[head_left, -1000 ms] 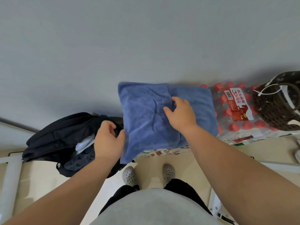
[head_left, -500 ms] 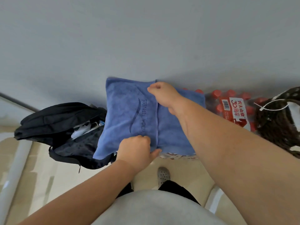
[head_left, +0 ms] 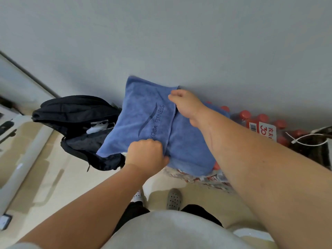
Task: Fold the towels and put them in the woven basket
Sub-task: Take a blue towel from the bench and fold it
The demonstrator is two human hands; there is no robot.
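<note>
blue towel gripped at its fold line, on top of a pack of bottles

the blue towel (printed "yoga fitness") lies across the left end of the shrink-wrapped, red-capped pack of bottles, its left part hanging past the pack's edge over an open black backpack on the floor. the left hand is closed tight, thumb and fingers pinching the towel's near edge where the folded flap ends. the right hand has its fingers curled onto the far edge at the same fold line. the woven basket sits by the pack's right end, well apart from the towel and partly cut off; a white cord lies across it.
</note>
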